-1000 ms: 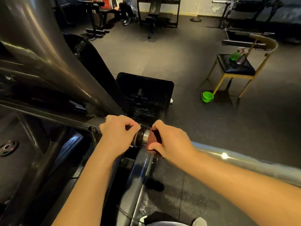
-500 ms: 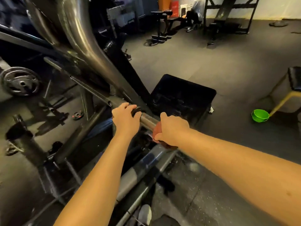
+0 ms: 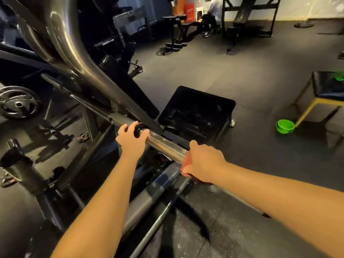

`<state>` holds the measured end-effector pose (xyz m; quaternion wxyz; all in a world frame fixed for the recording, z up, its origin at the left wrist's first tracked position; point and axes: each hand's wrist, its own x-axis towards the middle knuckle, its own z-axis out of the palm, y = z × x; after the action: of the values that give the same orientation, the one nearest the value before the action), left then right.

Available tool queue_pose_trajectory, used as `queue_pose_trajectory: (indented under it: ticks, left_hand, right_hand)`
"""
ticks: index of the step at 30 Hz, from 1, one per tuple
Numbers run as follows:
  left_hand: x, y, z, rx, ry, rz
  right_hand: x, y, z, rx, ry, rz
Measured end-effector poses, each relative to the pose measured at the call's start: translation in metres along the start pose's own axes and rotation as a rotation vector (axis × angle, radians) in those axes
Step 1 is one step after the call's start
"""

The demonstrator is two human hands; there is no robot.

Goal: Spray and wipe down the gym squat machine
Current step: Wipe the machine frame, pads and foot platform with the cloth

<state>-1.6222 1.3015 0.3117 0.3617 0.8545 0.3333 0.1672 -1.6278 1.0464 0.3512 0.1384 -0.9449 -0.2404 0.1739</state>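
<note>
The squat machine's thick steel frame rises at the upper left. A shiny chrome bar runs from it down to the right. My left hand grips the bar at its black collar. My right hand holds a reddish-brown cloth wrapped round the bar lower down; most of the cloth is hidden under my fingers. The black foot plate sits beyond the bar.
A weight plate leans at the left and a small one lies on the floor. At the right stand a black-seated chair and a green bucket. A person sits among benches at the back.
My right hand with the cloth has slid down the bar, away from my left hand, baring a stretch of chrome between them. The view has swung left.
</note>
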Motion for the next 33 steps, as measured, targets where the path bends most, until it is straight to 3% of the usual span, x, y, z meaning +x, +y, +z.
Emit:
queue_pose_trajectory:
  ticks: [4, 9, 15, 24, 33]
  left_hand:
    - [0.000, -0.001, 0.002, 0.013, 0.010, 0.036]
    - [-0.002, -0.003, 0.000, -0.016, 0.010, 0.060]
    - [0.002, -0.009, 0.000, -0.058, 0.004, 0.043]
    - [-0.093, 0.018, 0.021, -0.046, -0.026, 0.104]
    - [-0.213, 0.061, 0.061, -0.004, -0.016, 0.062]
  right_hand:
    - [0.028, -0.024, 0.003, 0.031, 0.049, -0.016]
    - [0.088, -0.061, 0.002, 0.252, 0.074, 0.022]
    - [0.096, -0.066, 0.007, 0.280, 0.062, 0.052]
    - [-0.002, 0.006, 0.018, 0.205, 0.105, 0.112]
    - [-0.124, 0.108, 0.026, 0.128, 0.144, 0.028]
